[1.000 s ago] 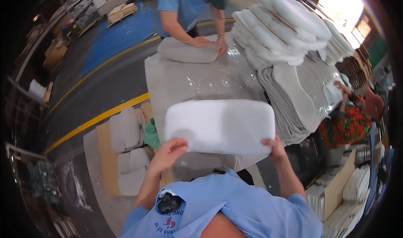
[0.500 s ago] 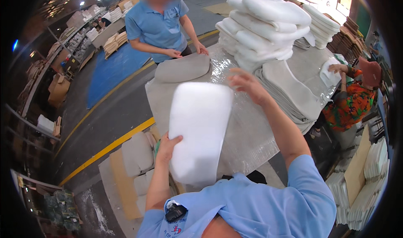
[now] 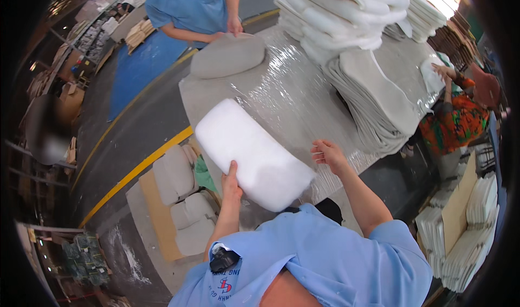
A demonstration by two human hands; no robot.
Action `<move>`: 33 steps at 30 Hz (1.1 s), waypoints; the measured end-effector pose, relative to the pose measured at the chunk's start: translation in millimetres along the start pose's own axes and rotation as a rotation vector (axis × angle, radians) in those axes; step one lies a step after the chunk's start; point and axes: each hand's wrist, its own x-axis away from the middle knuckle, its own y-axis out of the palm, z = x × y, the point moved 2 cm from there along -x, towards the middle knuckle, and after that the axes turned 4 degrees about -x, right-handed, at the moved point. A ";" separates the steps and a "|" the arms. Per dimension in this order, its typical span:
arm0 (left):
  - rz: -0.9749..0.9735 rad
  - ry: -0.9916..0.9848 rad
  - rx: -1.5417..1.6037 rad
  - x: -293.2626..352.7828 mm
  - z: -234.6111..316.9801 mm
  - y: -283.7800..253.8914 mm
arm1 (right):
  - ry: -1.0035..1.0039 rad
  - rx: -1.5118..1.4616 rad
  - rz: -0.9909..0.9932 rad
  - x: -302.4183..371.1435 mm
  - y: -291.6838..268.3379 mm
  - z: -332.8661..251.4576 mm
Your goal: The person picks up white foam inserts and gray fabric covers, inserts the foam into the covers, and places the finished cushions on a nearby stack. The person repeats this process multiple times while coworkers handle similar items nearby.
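Dark concrete floor (image 3: pixel 135 128), yellow line (image 3: pixel 135 169), blue mat (image 3: pixel 143 63), shelving (image 3: pixel 103 25).

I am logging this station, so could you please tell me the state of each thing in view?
White foam pad: lifted over the table, tilted, held.
Left hand: gripping the pad's near edge.
Right hand: open, off the pad.
Table: covered in clear film.
Grey cushion: flat on the table, under a co-worker's hands.
White pads: stacked.
Grey covers: stacked.

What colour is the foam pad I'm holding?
White. The pad, held by the left hand, shows best in the head view.
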 end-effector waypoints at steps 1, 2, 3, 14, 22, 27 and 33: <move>0.042 -0.016 -0.100 -0.1 -5.6 -6.6 | 0.035 0.012 0.015 4.8 -4.2 9.7; 0.072 -0.063 -0.186 1.6 -11.9 -10.8 | 0.051 0.028 0.053 12.0 -12.6 22.2; 0.101 -0.094 -0.269 -0.1 -11.3 -13.7 | 0.055 0.046 0.081 15.6 -18.5 29.1; -0.222 0.791 -1.423 40.1 -22.1 37.7 | -0.378 0.629 0.148 53.1 4.7 69.2; -0.557 0.887 -1.733 80.1 -85.4 93.8 | -0.539 0.801 0.130 47.0 47.4 59.8; -0.562 0.931 -1.780 79.1 -92.9 92.8 | -0.525 0.904 0.184 40.1 51.5 66.1; -0.581 0.912 -1.786 78.0 -95.8 90.1 | -0.582 0.835 0.174 35.4 48.5 78.1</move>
